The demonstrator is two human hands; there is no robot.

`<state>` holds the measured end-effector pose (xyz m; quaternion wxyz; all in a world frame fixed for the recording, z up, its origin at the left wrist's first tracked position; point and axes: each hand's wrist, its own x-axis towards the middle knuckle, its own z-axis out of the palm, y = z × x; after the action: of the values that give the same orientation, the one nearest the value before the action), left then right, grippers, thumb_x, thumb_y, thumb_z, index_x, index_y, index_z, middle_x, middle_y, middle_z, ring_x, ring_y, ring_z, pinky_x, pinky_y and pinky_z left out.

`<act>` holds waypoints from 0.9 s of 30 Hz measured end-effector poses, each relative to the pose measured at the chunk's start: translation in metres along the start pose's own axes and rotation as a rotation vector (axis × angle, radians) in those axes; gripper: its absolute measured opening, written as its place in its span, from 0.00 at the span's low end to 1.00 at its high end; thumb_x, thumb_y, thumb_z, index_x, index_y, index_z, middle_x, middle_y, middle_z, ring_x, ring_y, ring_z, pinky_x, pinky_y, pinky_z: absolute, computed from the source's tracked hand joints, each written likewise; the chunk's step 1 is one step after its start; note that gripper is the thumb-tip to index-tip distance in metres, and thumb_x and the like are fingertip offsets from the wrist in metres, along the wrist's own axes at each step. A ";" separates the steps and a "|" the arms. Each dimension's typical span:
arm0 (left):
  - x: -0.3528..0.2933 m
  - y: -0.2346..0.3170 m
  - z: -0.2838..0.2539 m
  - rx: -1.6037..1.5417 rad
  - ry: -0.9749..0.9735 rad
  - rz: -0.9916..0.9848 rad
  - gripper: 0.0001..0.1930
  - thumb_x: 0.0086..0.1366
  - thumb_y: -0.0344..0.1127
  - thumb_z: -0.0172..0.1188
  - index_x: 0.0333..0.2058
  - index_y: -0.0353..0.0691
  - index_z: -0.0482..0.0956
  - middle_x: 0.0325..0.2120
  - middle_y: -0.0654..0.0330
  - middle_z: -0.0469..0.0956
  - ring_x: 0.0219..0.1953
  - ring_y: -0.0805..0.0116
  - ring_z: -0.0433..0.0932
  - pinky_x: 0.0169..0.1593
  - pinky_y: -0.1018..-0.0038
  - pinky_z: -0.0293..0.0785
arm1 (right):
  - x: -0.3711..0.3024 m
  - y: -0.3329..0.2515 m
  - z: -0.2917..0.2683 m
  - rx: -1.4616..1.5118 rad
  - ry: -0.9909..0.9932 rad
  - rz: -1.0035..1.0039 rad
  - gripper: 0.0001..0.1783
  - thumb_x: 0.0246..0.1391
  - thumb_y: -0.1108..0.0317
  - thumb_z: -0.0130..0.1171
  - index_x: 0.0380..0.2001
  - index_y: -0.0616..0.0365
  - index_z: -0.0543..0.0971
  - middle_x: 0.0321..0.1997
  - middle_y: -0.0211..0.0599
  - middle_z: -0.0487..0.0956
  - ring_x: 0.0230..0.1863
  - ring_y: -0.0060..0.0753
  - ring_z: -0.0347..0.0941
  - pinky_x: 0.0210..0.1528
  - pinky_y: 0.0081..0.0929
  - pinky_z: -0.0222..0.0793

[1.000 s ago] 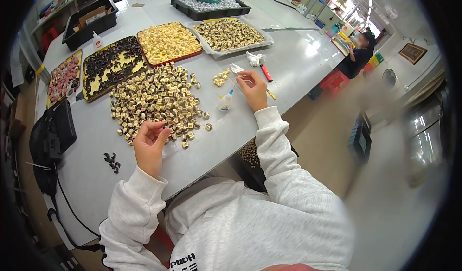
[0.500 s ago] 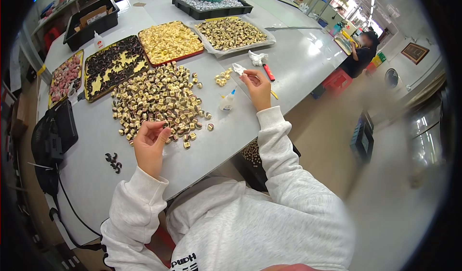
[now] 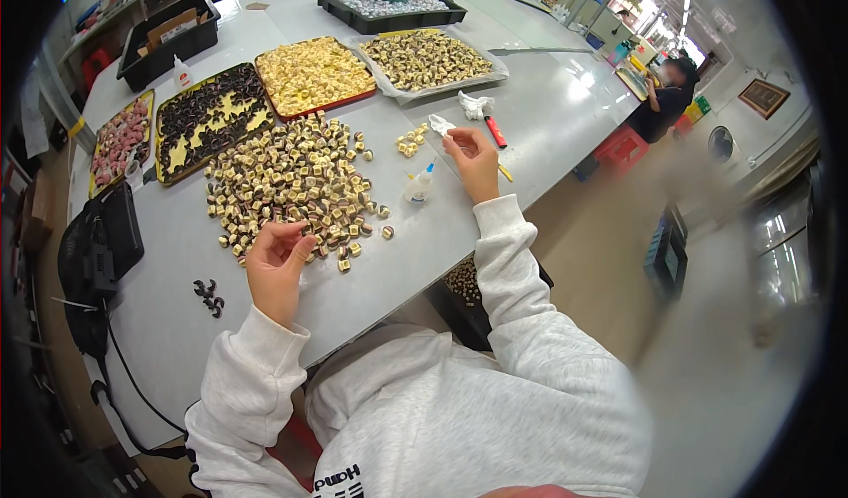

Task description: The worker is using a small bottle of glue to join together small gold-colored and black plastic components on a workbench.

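1. Fingers of the left hand [image 3: 276,273] are pinching a small dark piece [image 3: 306,230], which is sitting right at the tips of thumb and forefinger, just above the near edge of a pile of cubes [image 3: 287,180].
2. The right hand [image 3: 475,164] is hovering over the table [image 3: 565,91], its thumb and forefinger coming close together at the tips; whether they are gripping anything, one cannot tell.
3. A white tissue [image 3: 440,126] is lying just beyond the right fingertips; whether it is touching them is unclear.
4. A glue bottle [image 3: 419,189] with a blue tip is standing between the two hands, nearer the right, while a cluster of yellow pieces [image 3: 410,143] is resting beyond it.
5. Dark curved pieces [image 3: 208,297] are lying on the bare table to the left of the left hand, well apart from its fingers.
6. Beyond the pile, a dark-piece tray [image 3: 181,156] and a red-rimmed tray [image 3: 329,109] are standing side by side, the second holding yellow pieces.
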<state>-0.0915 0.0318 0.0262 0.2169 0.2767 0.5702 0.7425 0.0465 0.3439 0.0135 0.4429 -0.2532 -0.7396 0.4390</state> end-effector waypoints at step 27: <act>-0.001 0.002 0.001 -0.015 -0.010 -0.048 0.10 0.56 0.23 0.66 0.37 0.36 0.77 0.28 0.65 0.76 0.30 0.79 0.74 0.36 0.83 0.71 | 0.000 0.003 -0.001 0.011 0.027 -0.022 0.10 0.51 0.74 0.62 0.37 0.65 0.77 0.37 0.38 0.80 0.40 0.29 0.78 0.42 0.22 0.75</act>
<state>-0.0897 0.0316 0.0282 0.2397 0.2650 0.5702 0.7398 0.0476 0.3455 0.0112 0.4590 -0.2484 -0.7340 0.4345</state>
